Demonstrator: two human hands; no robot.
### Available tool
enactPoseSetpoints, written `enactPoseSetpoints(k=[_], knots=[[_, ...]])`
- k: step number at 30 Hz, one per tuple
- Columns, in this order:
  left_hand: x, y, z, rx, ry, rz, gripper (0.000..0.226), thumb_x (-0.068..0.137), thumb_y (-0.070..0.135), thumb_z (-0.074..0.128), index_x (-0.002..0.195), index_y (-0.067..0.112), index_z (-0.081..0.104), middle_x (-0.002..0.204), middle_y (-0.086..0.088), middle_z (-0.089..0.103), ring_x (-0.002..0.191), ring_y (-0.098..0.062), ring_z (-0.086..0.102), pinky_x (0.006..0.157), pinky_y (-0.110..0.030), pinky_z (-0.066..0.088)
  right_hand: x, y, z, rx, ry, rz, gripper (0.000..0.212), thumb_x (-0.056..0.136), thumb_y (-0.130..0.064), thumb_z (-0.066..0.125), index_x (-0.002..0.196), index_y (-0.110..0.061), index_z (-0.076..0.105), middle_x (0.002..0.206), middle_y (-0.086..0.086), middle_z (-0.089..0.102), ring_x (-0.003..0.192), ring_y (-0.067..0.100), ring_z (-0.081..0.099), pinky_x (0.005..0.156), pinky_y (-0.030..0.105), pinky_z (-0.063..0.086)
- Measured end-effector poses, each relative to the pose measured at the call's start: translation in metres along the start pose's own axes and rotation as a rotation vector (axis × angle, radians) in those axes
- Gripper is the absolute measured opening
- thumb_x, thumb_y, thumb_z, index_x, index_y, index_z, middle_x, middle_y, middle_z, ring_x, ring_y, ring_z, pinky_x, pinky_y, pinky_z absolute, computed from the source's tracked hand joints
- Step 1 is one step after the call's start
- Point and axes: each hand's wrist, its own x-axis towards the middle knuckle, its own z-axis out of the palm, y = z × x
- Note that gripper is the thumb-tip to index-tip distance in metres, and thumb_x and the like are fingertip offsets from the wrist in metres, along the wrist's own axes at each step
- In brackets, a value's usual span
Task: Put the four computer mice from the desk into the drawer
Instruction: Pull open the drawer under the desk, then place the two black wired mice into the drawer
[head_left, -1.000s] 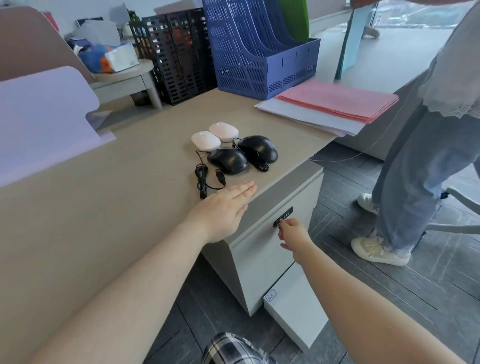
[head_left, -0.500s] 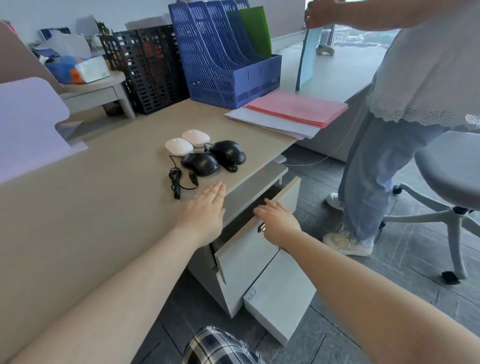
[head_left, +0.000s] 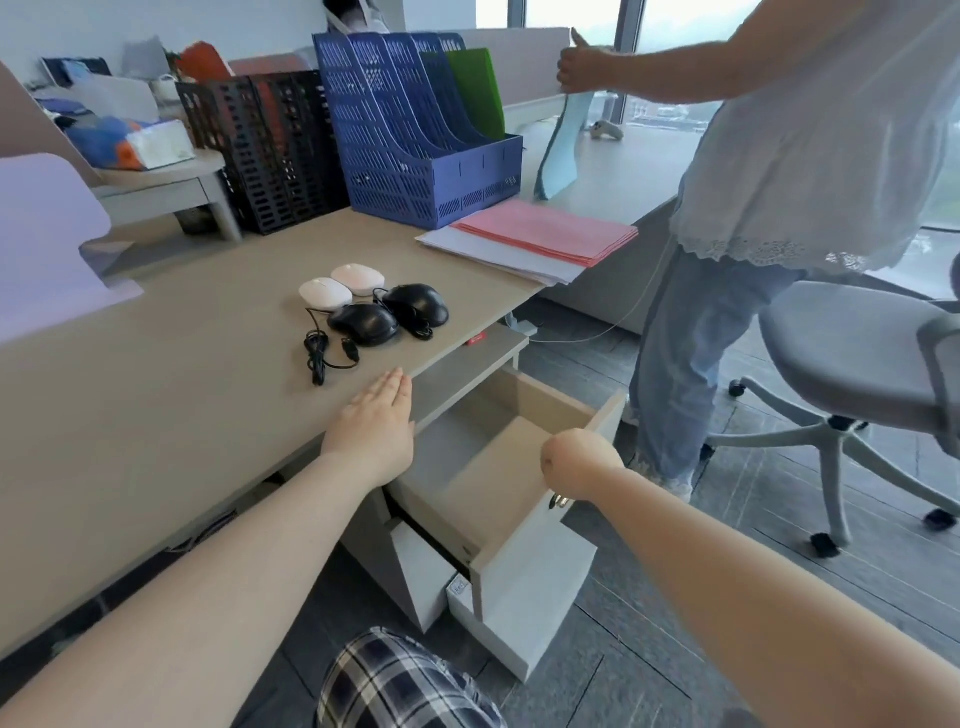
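Left hand (head_left: 373, 429) fingers flat, just short of the mice (head_left: 363, 306); right hand (head_left: 579, 462) grips the drawer (head_left: 524, 561) front.

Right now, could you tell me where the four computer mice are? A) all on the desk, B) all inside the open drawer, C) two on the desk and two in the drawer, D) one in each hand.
A: the two white mice and two black mice sit clustered on the desk, while the drawer shows nothing inside.

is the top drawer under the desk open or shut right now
Open. The drawer is pulled out, its bare inside showing, with the right hand at its front.
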Motion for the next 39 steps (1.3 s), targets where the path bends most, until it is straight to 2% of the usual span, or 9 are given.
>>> enactPoseSetpoints(k=[4,7,14,18,22,26,32,35,39], knots=[[-0.005,-0.001,0.0,0.016,-0.008,-0.007,0.063,0.101,0.028,0.031,0.151,0.007,0.001,0.162,-0.007,-0.002,0.149,-0.018,0.001,0.121,-0.034,0.01,-0.023,0.018,-0.001,-0.092,-0.028,0.06,0.021,0.08,-0.007,0.046,0.081,-0.006,0.067,0.071,0.002,0.056,0.07,0.026,0.054,0.059,0.029,0.044],[-0.009,0.001,-0.002,0.021,-0.026,-0.018,0.064,0.101,0.029,0.032,0.152,0.008,0.0,0.162,-0.006,-0.003,0.149,-0.017,0.001,0.121,-0.034,0.011,-0.034,0.026,-0.001,-0.127,-0.046,0.109,0.017,0.077,-0.006,0.045,0.062,-0.011,0.052,0.06,-0.001,0.047,0.066,0.025,0.053,0.055,0.026,0.041],[-0.012,-0.001,-0.006,-0.008,-0.048,-0.001,0.064,0.101,0.029,0.034,0.152,0.008,0.001,0.162,-0.005,-0.002,0.149,-0.016,0.001,0.121,-0.033,0.01,-0.036,0.028,0.005,-0.097,-0.064,0.161,0.015,0.081,-0.004,0.043,0.078,-0.01,0.056,0.076,0.001,0.055,0.076,0.028,0.056,0.066,0.031,0.048],[-0.012,-0.002,-0.012,-0.053,-0.028,0.003,0.061,0.101,0.031,0.034,0.152,0.009,0.01,0.162,-0.005,0.008,0.148,-0.017,0.009,0.119,-0.034,0.015,-0.024,0.014,-0.004,-0.062,-0.045,0.13,0.014,0.081,-0.003,0.043,0.08,-0.01,0.055,0.073,0.002,0.051,0.077,0.029,0.055,0.066,0.032,0.046],[-0.01,-0.003,-0.021,-0.143,0.165,-0.009,0.041,0.098,0.025,0.04,0.136,0.01,0.044,0.141,-0.007,0.049,0.126,-0.025,0.047,0.098,-0.04,0.044,-0.005,-0.01,-0.022,-0.011,0.024,0.063,0.026,0.083,-0.009,0.041,0.096,-0.009,0.064,0.09,0.006,0.056,0.086,0.03,0.059,0.067,0.032,0.045],[-0.002,-0.014,-0.03,-0.148,0.397,-0.099,0.028,0.09,0.02,0.055,0.112,0.006,0.062,0.111,-0.012,0.064,0.102,-0.034,0.057,0.075,-0.041,0.046,0.017,-0.037,-0.042,0.105,0.136,0.023,0.02,0.085,-0.012,0.04,0.09,-0.012,0.059,0.092,0.003,0.059,0.081,0.026,0.054,0.067,0.03,0.044],[0.023,-0.038,-0.039,-0.141,0.37,-0.33,0.04,0.088,0.037,0.055,0.122,0.017,0.051,0.123,-0.006,0.053,0.116,-0.029,0.044,0.085,-0.04,0.041,0.051,-0.08,-0.075,0.305,0.364,-0.022,0.031,0.09,-0.019,0.038,0.115,-0.017,0.056,0.112,0.008,0.065,0.101,0.032,0.061,0.076,0.036,0.052],[0.043,-0.047,-0.039,-0.191,0.336,-0.365,0.054,0.084,0.048,0.055,0.132,0.025,0.043,0.133,-0.004,0.045,0.121,-0.029,0.038,0.086,-0.044,0.042,0.07,-0.094,-0.089,0.334,0.44,-0.076,0.037,0.093,-0.029,0.04,0.127,-0.018,0.049,0.125,0.009,0.058,0.119,0.031,0.05,0.09,0.044,0.049],[0.073,-0.055,-0.036,-0.259,0.171,-0.384,0.077,0.076,0.066,0.053,0.142,0.04,0.024,0.147,0.001,0.026,0.133,-0.028,0.022,0.097,-0.052,0.04,0.099,-0.109,-0.104,0.426,0.423,-0.161,0.051,0.09,-0.035,0.048,0.139,-0.028,0.036,0.135,0.009,0.049,0.13,0.032,0.038,0.102,0.047,0.041]])
